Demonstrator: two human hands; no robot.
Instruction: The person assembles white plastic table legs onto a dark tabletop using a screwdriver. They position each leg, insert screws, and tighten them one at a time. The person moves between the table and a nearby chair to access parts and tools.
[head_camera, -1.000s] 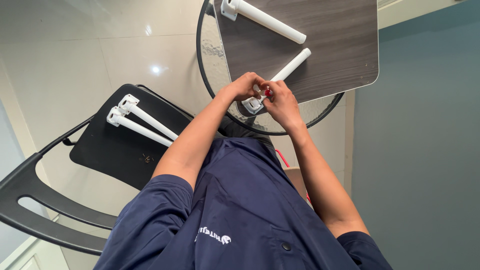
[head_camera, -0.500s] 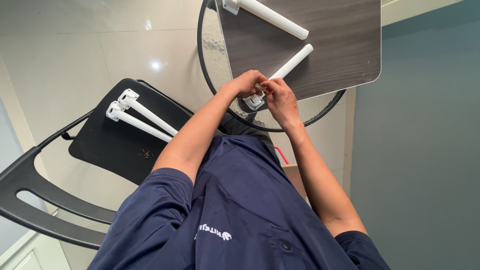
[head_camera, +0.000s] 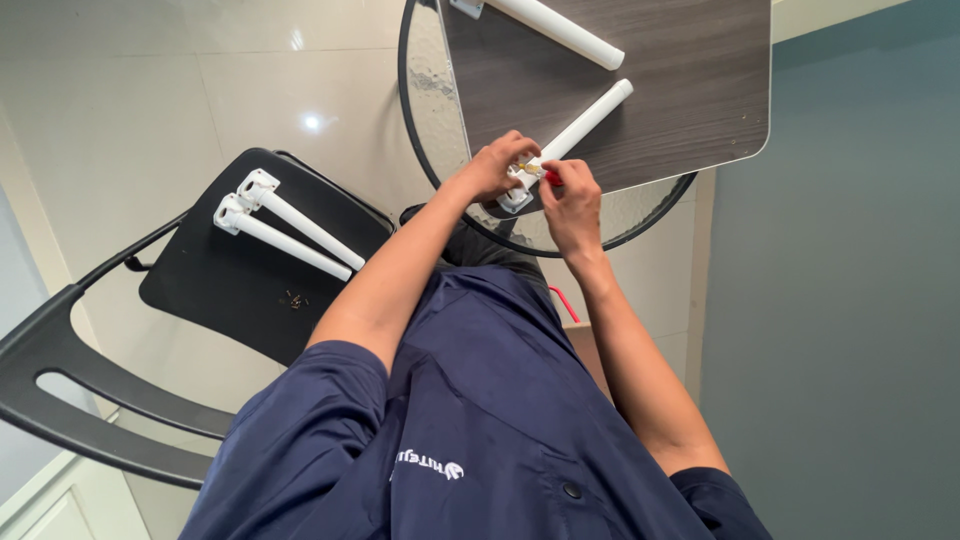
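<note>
A white tube leg (head_camera: 590, 115) lies on a dark wood-grain panel (head_camera: 690, 90), its square mounting plate (head_camera: 513, 197) at the near edge. My left hand (head_camera: 495, 165) grips the plate end of that leg, with a small brass screw (head_camera: 530, 168) at its fingertips. Right beside it, my right hand (head_camera: 572, 205) is closed on a red-handled tool (head_camera: 552, 178) whose tip points at the plate. The two hands almost touch.
The panel rests on a round glass table with a black rim (head_camera: 402, 80). Another white leg (head_camera: 555, 28) lies farther up the panel. Two more white legs (head_camera: 290, 225) and several small screws (head_camera: 293, 298) lie on a black chair (head_camera: 230, 290) to my left.
Both hands stay at the leg's mounting plate with only small finger movements. The view has shifted slightly.
</note>
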